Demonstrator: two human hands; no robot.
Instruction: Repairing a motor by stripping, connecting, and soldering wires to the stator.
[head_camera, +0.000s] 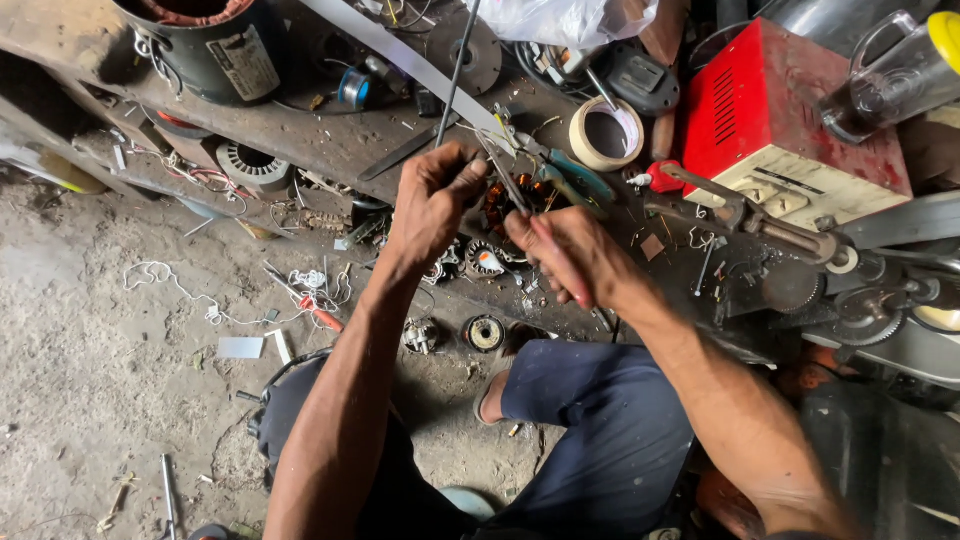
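I see my left hand (432, 200) pinching a thin rod (455, 75) and my right hand (565, 255) gripping a red-handled tool (555, 262) over the copper-wound stator (510, 200) on the bench (330, 140). A slip could nick its windings.

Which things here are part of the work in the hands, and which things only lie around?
In use:
left hand gripping a thin metal rod
right hand holding a red-handled tool
copper-wound stator between them

Lying about:
tape roll
red metal box
pipe wrench
black motor housing
clear jug
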